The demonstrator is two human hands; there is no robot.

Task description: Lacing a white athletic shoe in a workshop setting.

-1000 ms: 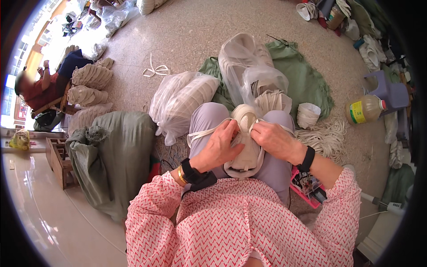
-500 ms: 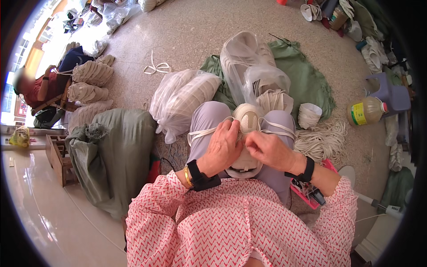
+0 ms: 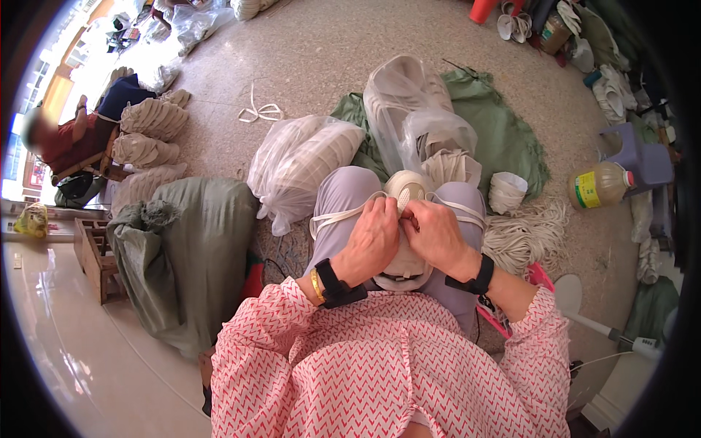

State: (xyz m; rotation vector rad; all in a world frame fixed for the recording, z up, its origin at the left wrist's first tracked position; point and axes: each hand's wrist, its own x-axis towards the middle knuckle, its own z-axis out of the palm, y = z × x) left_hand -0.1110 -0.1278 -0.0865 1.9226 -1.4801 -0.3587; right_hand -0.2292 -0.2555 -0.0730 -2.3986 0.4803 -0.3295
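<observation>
A beige shoe (image 3: 406, 181) with a mesh toe is wedged between my knees, toe pointing away from me. Its long white shoelace (image 3: 330, 218) runs from the lacing area out over both thighs. My left hand (image 3: 374, 235) closes on the shoe's left side, fingers bent at the lacing area. With thumb and fingertips together, my right hand (image 3: 437, 232) pinches the shoelace close beside the left fingertips. The fingers cover most of the lace there. The shoe's heel opening shows under my wrists.
Clear bags of shoes (image 3: 303, 157) lie ahead on a green cloth (image 3: 496, 124). Loose laces (image 3: 529, 230) and a pink basket (image 3: 540, 276) are at right, beyond them a jug (image 3: 600, 186) and stool (image 3: 642, 160). A large green sack (image 3: 197, 248) stands left; another person (image 3: 69, 139) sits far left.
My right hand has moved slightly up and inward, its fingers now pinched at the lacing area. My left hand has shifted a little right and its fingertips sit nearer the right ones.
</observation>
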